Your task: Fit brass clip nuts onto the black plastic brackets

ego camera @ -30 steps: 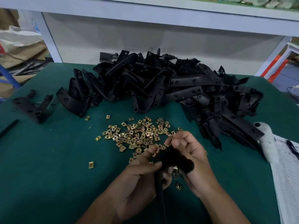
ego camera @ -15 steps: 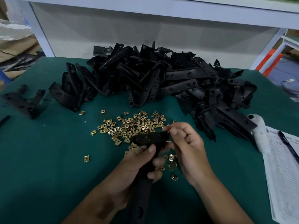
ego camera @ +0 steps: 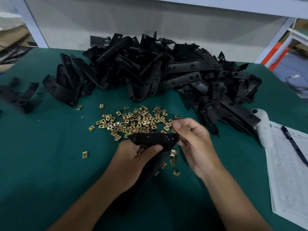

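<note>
At frame centre we see the left hand (ego camera: 133,152) gripping a black bracket (ego camera: 154,139), its long axis running left to right. The right hand (ego camera: 193,140) pinches what appears to be a brass clip nut (ego camera: 173,129) just above the bracket's right end, nearer that hand.

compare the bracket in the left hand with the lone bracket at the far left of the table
The held bracket is lifted off the table in the left hand; the lone bracket lies on the green mat untouched. The held one sits by the right hand, which pinches a clip nut; the lone one lies apart from the nuts. Both are black plastic.
</note>
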Demonstrator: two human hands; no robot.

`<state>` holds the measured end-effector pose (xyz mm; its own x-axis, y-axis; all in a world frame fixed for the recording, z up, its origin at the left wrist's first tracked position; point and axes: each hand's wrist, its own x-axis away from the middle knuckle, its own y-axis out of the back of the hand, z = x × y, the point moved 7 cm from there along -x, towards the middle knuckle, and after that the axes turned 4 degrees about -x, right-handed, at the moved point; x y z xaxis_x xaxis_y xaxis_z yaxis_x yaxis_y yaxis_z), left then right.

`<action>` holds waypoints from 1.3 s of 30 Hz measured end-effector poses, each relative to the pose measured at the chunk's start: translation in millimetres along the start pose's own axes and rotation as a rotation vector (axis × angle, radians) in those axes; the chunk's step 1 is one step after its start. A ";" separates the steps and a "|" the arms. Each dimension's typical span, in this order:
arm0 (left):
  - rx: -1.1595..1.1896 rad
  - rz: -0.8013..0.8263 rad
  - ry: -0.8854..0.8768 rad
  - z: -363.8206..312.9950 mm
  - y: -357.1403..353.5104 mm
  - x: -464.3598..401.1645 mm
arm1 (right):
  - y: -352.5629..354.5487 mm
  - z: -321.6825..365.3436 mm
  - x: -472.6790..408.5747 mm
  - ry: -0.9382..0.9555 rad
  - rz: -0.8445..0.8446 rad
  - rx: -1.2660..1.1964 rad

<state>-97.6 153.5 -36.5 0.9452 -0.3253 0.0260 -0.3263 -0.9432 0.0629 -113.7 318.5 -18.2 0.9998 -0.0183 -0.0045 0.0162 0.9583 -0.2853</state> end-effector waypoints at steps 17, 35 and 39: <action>-0.284 -0.074 -0.080 -3.5 4.9 -0.2 | -5.8 -4.4 1.3 -0.029 0.078 0.113; -0.096 -0.063 -0.048 -0.6 5.5 -2.5 | -5.3 4.4 4.3 0.143 0.025 0.266; -0.110 -0.067 -0.047 -5.4 7.3 -2.2 | -4.7 1.5 3.9 0.160 0.032 0.263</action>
<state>-102.1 147.6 -30.7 0.9633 -0.2670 -0.0286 -0.2584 -0.9505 0.1725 -109.9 314.3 -15.4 0.9861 -0.0119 -0.1660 0.0079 0.9997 -0.0247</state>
